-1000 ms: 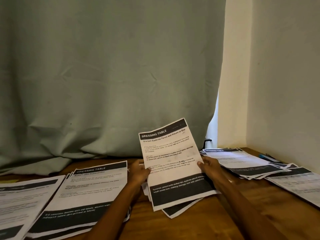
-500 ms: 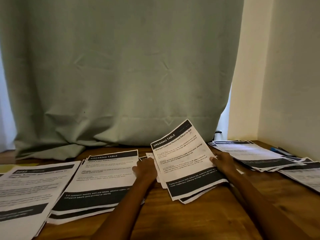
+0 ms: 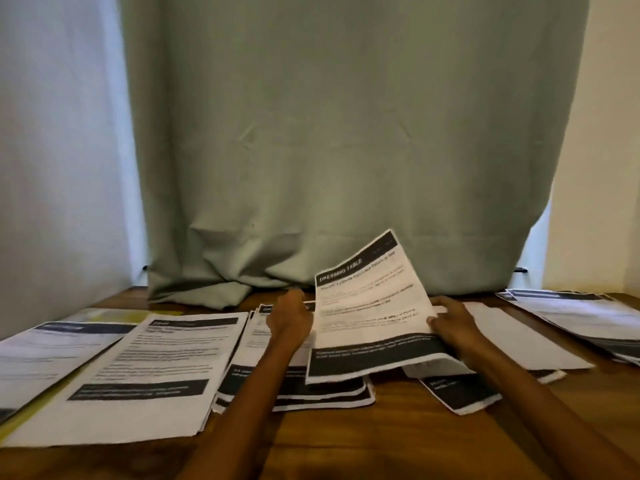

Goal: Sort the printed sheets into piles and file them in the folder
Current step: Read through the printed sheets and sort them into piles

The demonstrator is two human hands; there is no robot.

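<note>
I hold a printed "DRESSING TABLE" sheet (image 3: 370, 313) tilted up over the wooden table (image 3: 346, 441). My left hand (image 3: 289, 320) grips its left edge and my right hand (image 3: 450, 323) pinches its right edge. Its lower edge hangs over a pile of matching sheets (image 3: 294, 389) beneath my left arm. Left of that lies another pile (image 3: 138, 375), and a third pile (image 3: 41, 358) rests on a yellow folder (image 3: 114, 315) at the far left. Loose sheets (image 3: 460, 393) lie under my right wrist.
A blank white sheet (image 3: 519, 337) lies right of my right hand. One more stack of printed sheets (image 3: 581, 317) sits at the far right. A green curtain (image 3: 329, 150) hangs to the table's back edge, with wall on both sides.
Both hands have carried the sheet leftward and lower, from the middle pile towards the matching pile on the left. The view has swung left, showing more piles and the folder.
</note>
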